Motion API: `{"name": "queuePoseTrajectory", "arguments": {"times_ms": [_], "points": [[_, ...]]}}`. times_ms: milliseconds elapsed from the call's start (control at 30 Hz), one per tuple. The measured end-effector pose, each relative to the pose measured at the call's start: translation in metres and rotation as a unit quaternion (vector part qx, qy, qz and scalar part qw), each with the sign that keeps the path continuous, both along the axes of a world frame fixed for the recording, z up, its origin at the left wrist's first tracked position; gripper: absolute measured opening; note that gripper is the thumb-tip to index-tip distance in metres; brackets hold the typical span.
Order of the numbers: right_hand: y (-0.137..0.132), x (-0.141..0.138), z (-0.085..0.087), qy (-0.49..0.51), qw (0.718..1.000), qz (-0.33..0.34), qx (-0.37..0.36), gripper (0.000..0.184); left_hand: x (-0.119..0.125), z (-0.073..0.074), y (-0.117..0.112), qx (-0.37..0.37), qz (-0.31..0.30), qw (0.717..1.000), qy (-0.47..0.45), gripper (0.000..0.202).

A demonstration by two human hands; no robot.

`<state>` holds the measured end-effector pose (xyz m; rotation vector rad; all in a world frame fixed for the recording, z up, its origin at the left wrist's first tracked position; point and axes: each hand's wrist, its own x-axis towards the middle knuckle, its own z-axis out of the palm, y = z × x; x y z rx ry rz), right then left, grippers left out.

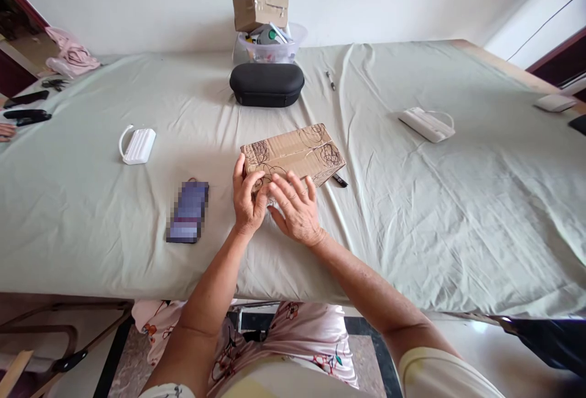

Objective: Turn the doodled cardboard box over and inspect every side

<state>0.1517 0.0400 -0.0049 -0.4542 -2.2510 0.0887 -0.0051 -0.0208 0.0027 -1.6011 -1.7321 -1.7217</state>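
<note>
A small brown cardboard box [293,151] with dark scribbles on its top lies at an angle on the cloth-covered table. My left hand [249,199] grips its near left corner, with fingers along the left end and over the top. My right hand [295,207] rests on the near edge, fingers stretched out and slightly spread, touching the box close to my left hand. Both palms hide part of the near side. A black pen or marker [339,180] sticks out beside the box's near right corner, partly hidden by it.
Left of the box are a phone [187,212] and a white power bank [140,145]; another white power bank [428,124] lies right. Behind stand a black case [267,85], a clear tub [270,52] and a carton [260,6]. Another person's hand [6,132] shows at far left.
</note>
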Motion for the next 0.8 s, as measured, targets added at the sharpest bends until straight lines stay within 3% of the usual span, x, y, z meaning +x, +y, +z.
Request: {"name": "queuePoseTrajectory", "arguments": {"times_ms": [233,467,633,800], "points": [[0.067,0.043,0.007,0.088,0.974,-0.188,-0.091,0.062,-0.005,0.006,0.002,-0.019,0.005,0.999,-0.027,0.055],[0.08,0.035,-0.021,0.183,0.936,-0.112,-0.278,0.077,-0.01,-0.005,0.005,-0.03,-0.023,0.996,-0.077,0.06],[0.083,0.031,-0.03,0.167,0.925,-0.081,-0.331,0.061,-0.014,-0.013,0.01,-0.087,-0.024,0.983,-0.159,0.084],[0.087,0.036,-0.033,0.1,0.931,-0.1,-0.336,0.049,-0.018,-0.016,0.012,-0.208,0.035,0.959,-0.187,0.084]]}}
